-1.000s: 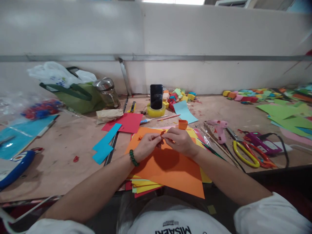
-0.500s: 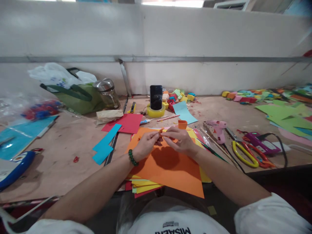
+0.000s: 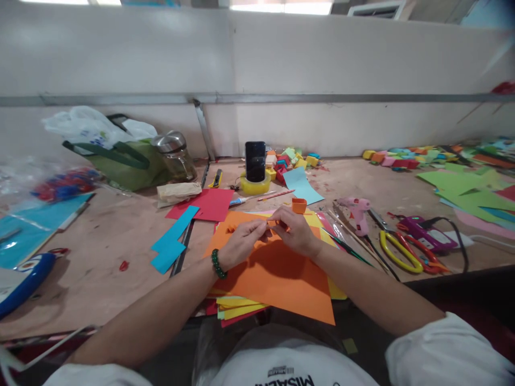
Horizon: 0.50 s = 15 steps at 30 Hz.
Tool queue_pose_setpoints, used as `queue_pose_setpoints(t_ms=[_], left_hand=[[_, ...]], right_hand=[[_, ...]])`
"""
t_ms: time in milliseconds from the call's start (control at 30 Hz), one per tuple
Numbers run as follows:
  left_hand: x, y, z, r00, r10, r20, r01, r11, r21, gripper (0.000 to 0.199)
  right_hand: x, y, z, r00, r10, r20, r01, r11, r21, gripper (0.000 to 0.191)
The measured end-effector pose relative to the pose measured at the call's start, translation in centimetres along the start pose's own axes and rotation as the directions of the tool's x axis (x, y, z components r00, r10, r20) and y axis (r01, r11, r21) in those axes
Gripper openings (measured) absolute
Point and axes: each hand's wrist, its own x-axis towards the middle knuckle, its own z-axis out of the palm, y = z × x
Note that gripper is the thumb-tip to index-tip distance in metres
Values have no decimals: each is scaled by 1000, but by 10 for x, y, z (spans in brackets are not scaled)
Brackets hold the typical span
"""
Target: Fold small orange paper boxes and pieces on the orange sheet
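Note:
My left hand (image 3: 243,242), with a green bead bracelet (image 3: 218,263) on the wrist, pinches a small piece of orange paper (image 3: 269,221), mostly covered by fingers. At the same piece, my right hand (image 3: 295,230) has its fingertips closed, almost touching the left thumb. Both hands are just above a large orange sheet (image 3: 298,284), which lies on a stack of coloured paper (image 3: 241,309). A small folded orange strip (image 3: 231,229) rests on the sheet left of the hands. Just beyond my right hand stands a little orange paper box (image 3: 299,205).
Right: a pink glue gun (image 3: 359,212), yellow-handled scissors (image 3: 398,254) and a purple power strip (image 3: 432,234). Behind: a phone (image 3: 255,161) on a tape roll (image 3: 255,185), near coloured paper boxes (image 3: 287,161). Left: blue strips (image 3: 171,241), red paper (image 3: 215,205), a glass jar (image 3: 177,158), a green bag (image 3: 137,171).
My hands have drawn closer together, and the right fingers have curled in more. The folded orange strip left of the hands now shows on the sheet. The view has shifted slightly.

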Motion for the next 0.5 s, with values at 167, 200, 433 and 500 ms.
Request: queue_pose_setpoints(t_ms=[167,200,433,500], left_hand=[[3,-3,-1,999,37,-14,-37,999,-22,46],[4,-3,-2,999,37,-14,-37,999,-17,44],[9,-13,-10,969,212,-130,-166,941,297,22],[9,-16,-10,949,278,-148,-198,893,404,19]], right_hand=[[3,-9,-7,1000,27,2,-27,993,118,10],[3,-10,-9,999,36,14,-38,988,148,14],[11,-7,-20,984,169,-56,-155,967,202,16],[13,-5,-20,989,136,-55,-127,980,153,13]])
